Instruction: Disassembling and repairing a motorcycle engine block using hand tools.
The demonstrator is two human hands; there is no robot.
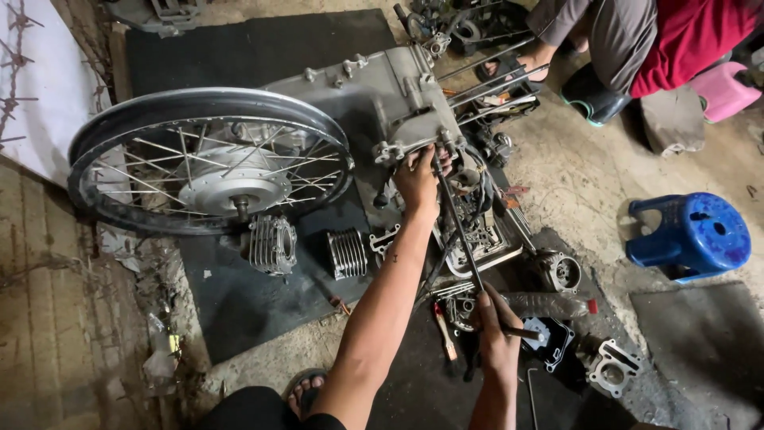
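My left hand (417,180) fingers curled around the long dark steel T-handle wrench (459,223) at the grey cast-aluminium engine casing (374,95), right hand (495,328) fingers gripping its handle, spoked chrome-rimmed wheel (208,159) beside, ribbed cylinder (347,253) on black rubber mat (247,302).

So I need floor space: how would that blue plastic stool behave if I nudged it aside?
The blue plastic stool already lies tipped on the concrete floor, so it would probably slide or rock easily. Hollow moulded plastic suggests it is light and fairly stiff.
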